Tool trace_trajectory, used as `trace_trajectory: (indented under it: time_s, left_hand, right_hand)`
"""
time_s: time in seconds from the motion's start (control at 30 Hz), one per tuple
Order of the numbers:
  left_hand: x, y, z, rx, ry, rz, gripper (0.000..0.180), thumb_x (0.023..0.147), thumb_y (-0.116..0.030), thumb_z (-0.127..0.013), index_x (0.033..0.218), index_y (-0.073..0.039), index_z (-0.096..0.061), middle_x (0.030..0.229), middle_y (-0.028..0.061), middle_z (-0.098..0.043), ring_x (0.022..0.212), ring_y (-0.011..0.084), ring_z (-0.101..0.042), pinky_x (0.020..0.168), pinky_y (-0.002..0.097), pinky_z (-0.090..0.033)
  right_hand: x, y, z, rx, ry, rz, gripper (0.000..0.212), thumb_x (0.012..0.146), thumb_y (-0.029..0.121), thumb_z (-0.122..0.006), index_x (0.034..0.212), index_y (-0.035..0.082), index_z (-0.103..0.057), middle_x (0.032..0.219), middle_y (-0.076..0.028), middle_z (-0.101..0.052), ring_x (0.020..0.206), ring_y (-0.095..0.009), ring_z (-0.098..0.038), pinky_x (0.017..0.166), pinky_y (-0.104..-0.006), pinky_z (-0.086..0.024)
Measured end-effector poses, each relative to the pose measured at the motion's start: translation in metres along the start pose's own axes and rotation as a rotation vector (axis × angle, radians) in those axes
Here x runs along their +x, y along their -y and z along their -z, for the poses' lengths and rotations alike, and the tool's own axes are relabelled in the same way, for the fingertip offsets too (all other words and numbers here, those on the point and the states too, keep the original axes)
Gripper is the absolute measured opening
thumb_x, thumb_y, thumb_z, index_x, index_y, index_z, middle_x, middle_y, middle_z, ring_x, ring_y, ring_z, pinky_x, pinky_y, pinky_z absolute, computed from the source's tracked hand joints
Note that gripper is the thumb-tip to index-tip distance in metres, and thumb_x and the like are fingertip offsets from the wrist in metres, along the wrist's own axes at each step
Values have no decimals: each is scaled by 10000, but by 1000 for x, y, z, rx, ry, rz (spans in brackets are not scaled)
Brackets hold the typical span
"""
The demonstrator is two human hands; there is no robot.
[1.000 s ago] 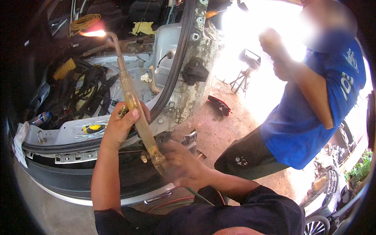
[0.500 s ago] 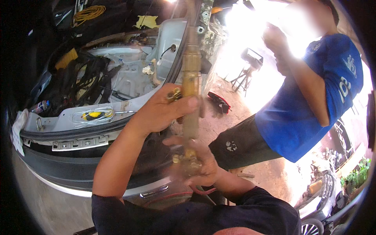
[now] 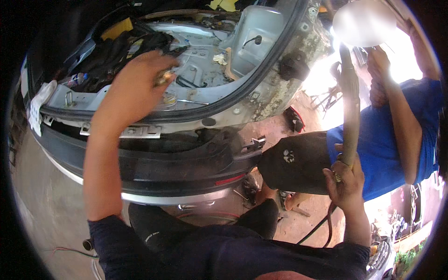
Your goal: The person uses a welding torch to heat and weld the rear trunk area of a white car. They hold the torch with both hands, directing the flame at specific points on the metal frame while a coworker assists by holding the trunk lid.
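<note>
My right hand (image 3: 346, 179) grips the lower end of a gas torch (image 3: 351, 116), a long brass-coloured handle held upright out to the right. A brass valve knob shows by its fingers, and hoses (image 3: 329, 224) hang below. The torch's upper end is lost in glare. My left hand (image 3: 137, 86), slightly blurred, is over the rear sill of an opened car body (image 3: 219, 105). Its fingers are curled on a small brass-coloured piece (image 3: 165, 77), whose exact kind I cannot make out.
A person in a blue shirt (image 3: 392, 140) stands close at right, behind the torch, hands raised. The black bumper (image 3: 186, 172) runs along the car's rear. A white cloth (image 3: 41, 107) hangs at the left corner. Hoses (image 3: 70, 249) lie on the floor at lower left.
My hands have parted. The right hand has carried the torch away to the right; the left has let go of it and moved left with the brass piece. The view has shifted too.
</note>
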State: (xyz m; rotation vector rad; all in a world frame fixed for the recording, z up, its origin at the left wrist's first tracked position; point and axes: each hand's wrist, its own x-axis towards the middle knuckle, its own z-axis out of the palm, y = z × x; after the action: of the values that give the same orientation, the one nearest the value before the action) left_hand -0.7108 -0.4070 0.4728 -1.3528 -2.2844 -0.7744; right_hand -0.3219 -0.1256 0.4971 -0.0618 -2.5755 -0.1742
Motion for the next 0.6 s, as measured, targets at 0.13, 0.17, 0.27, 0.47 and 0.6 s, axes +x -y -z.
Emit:
trace_trajectory:
  time_s: [0.13, 0.17, 0.27, 0.47, 0.6]
  left_hand:
    - [-21, 20, -2, 198, 259, 133, 738, 751, -365, -878, 1389, -84, -634, 1453, 296, -542, 1371, 467, -499, 1155, 477, -414]
    - [-21, 28, -6, 116, 328, 266, 773, 685, -366, -914, 1354, -70, -661, 1436, 294, -555, 1351, 461, -519, 1148, 475, -421]
    - [-28, 43, 0, 50, 185, 54, 570, 630, -290, -929, 1094, 1, -770, 1092, 209, -688, 964, 392, -653, 889, 464, -514]
    - [-1, 46, -7, -11, 222, 113, 490, 748, -226, -860, 1165, -1, -737, 1141, 201, -686, 1003, 371, -643, 912, 425, -505]
    - [14, 68, -17, -446, -298, 70, 532, 843, -206, -790, 1343, -70, -667, 1243, 169, -679, 1078, 354, -654, 971, 436, -498]
  right_hand:
    - [-9, -12, 32, -264, 44, -45, 255, 782, 54, -804, 994, 93, -668, 1300, -274, -601, 814, -417, -720, 614, -434, -608]
    - [-6, -13, 37, -306, 64, -58, 251, 786, 63, -797, 1000, 106, -673, 1311, -268, -597, 799, -409, -724, 605, -438, -613]
    - [3, -22, 51, -412, 103, -86, 247, 802, 80, -761, 1030, 140, -687, 1351, -256, -576, 765, -381, -735, 598, -451, -628]
    - [3, -37, 78, -615, 170, -183, 253, 837, 93, -729, 1082, 137, -679, 1364, -241, -566, 779, -385, -738, 632, -454, -629]
    - [13, -47, 83, -645, 197, -241, 269, 871, 99, -713, 1131, 131, -653, 1357, -230, -571, 807, -427, -726, 695, -497, -622]
